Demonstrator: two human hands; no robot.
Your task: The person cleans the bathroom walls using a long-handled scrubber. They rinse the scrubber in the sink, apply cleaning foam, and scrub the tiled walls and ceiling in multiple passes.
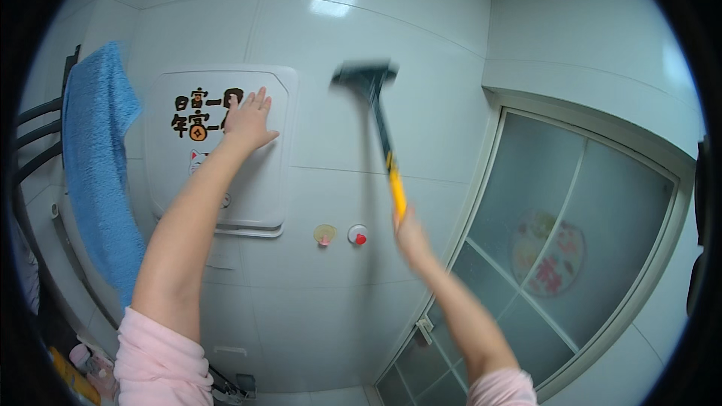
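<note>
My left hand (250,122) lies with spread fingers against a white plastic panel (260,194) mounted on the tiled wall (434,101). Dark lettering and cartoon cat stickers decorate the panel; my hand and forearm hide some of them. In my right hand (413,241) is the yellow grip of a long-handled squeegee (383,129). Its dark, wide head is raised to the wall, right of the panel, and is blurred. Whether the head touches the tiles I cannot tell.
Below the squeegee head, two small hooks, one yellowish (324,234) and one white and red (357,235), are on the wall. A blue towel (98,175) hangs from a black rack (39,135) at left. A frosted glass door (558,180) stands at right, bottles (82,358) lower left.
</note>
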